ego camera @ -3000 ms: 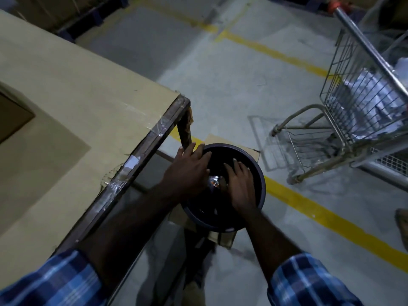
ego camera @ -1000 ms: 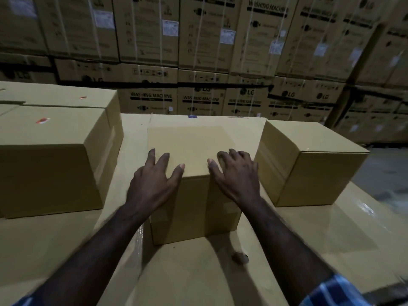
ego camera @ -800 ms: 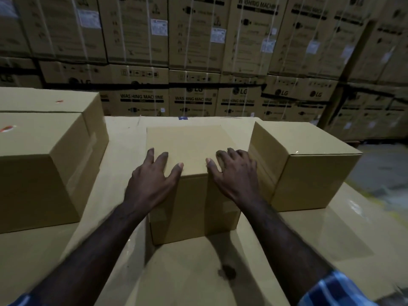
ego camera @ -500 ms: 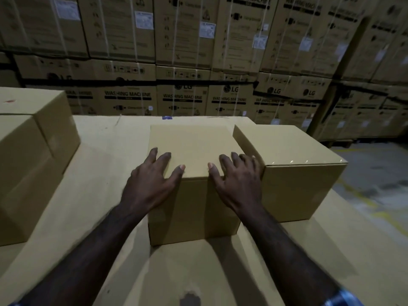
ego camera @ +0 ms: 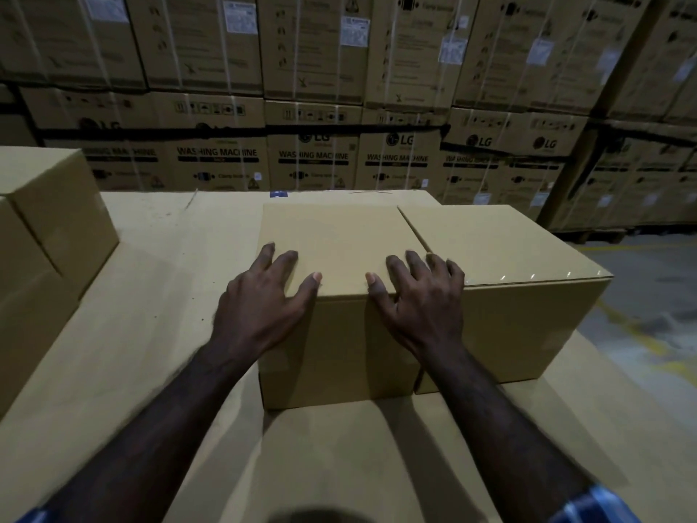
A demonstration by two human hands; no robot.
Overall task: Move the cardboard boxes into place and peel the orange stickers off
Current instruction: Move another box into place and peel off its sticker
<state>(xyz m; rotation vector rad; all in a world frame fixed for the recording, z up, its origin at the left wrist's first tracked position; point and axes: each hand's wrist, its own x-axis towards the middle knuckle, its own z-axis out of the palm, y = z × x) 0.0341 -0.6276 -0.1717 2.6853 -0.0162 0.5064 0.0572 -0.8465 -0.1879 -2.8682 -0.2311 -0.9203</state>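
A person's left hand and right hand, fingers spread flat, have slid the middle box against its three-o'clock neighbour; no sticker visible.

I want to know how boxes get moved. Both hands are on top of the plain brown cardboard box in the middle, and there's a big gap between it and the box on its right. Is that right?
Not quite. The head view shows no gap: the middle plain brown cardboard box sits flush against the plain brown cardboard box on its right. The left hand and right hand do rest on the middle box's top.
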